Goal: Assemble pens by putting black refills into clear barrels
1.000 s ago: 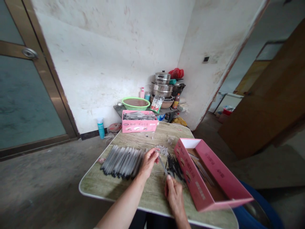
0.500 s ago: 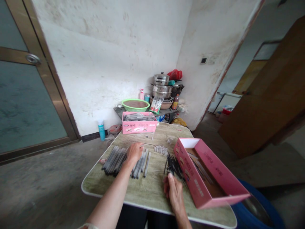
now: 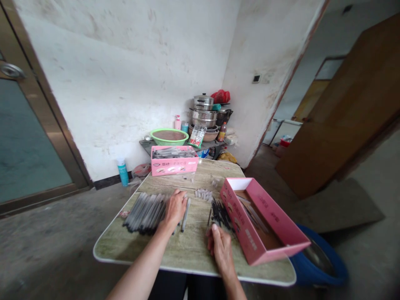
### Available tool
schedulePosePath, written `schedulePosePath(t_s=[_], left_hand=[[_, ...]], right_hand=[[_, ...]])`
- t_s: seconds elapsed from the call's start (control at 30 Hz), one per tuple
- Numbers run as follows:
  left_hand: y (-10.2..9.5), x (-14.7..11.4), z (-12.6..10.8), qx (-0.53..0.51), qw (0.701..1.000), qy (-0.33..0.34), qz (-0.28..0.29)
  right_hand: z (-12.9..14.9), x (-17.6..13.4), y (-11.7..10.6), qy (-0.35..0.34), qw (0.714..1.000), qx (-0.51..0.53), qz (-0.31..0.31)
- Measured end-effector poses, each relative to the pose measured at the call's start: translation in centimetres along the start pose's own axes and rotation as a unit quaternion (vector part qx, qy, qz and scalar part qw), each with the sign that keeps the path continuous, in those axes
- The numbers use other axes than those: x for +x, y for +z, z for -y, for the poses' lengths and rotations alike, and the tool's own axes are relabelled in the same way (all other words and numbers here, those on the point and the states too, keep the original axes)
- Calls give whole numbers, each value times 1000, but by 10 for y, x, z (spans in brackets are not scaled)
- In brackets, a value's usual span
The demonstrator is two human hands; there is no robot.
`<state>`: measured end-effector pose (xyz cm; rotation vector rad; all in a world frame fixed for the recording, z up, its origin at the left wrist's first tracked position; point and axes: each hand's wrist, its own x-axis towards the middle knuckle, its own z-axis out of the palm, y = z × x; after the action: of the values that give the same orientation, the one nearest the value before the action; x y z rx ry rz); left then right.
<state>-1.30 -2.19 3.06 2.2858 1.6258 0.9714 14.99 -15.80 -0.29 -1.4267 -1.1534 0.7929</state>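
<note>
My left hand (image 3: 175,207) rests on the right part of a row of grey, clear-barrelled pens (image 3: 146,212) with black ends. Its fingers are curled, and what lies under them is hidden. A single pen (image 3: 185,216) lies apart, just right of that hand. Near the front right of the table, my right hand (image 3: 221,248) is closed with the thumb against the bent fingers; anything inside it is hidden. Beyond its fingertips lies a pile of thin black pen parts (image 3: 221,213), against the long pink box. Small whitish pieces (image 3: 203,194) are heaped between the two hands, farther back.
The open pink box (image 3: 254,237) at the right holds some thin clear sticks. Another pink box (image 3: 174,168), full of pens, stands at the table's (image 3: 200,258) back edge. Behind it are a green basin (image 3: 170,141) and stacked pots (image 3: 204,114). A blue tub (image 3: 337,271) sits at the right.
My left hand has shifted right along the pens and now covers several that showed beside it. My right hand stays near the black pile. The whole view has turned slightly right.
</note>
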Motion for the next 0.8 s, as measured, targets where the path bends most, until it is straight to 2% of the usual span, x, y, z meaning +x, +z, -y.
schedulePosePath(t_s=[0.1,0.2,0.3,0.4,0.47,0.53,0.57,0.67,0.8], left_hand=[[20,-17,-20,-75,994,76,-9],[38,-33,-32,-95,987,133,5],[45,-42,-34,-91,982,163,17],[45,-44,-34,-91,980,177,16],[44,-45,-33,-99,978,181,12],[43,-45,-33,-108,978,180,7],[43,-45,-32,-111,978,179,3],[44,-45,-30,-117,976,181,-9],[44,-45,-28,-115,976,182,-14]], right_hand=[[-1,-4,3,-15,1000,-6,-15],[15,-15,-6,-41,998,-19,-39],[49,-18,-38,-90,991,-80,-60],[83,7,-90,-135,959,-232,-93],[94,38,-126,-109,918,-370,-86],[94,70,-153,-7,860,-510,-15],[91,85,-163,22,848,-530,2],[74,113,-179,71,832,-548,48],[53,122,-178,123,825,-541,105]])
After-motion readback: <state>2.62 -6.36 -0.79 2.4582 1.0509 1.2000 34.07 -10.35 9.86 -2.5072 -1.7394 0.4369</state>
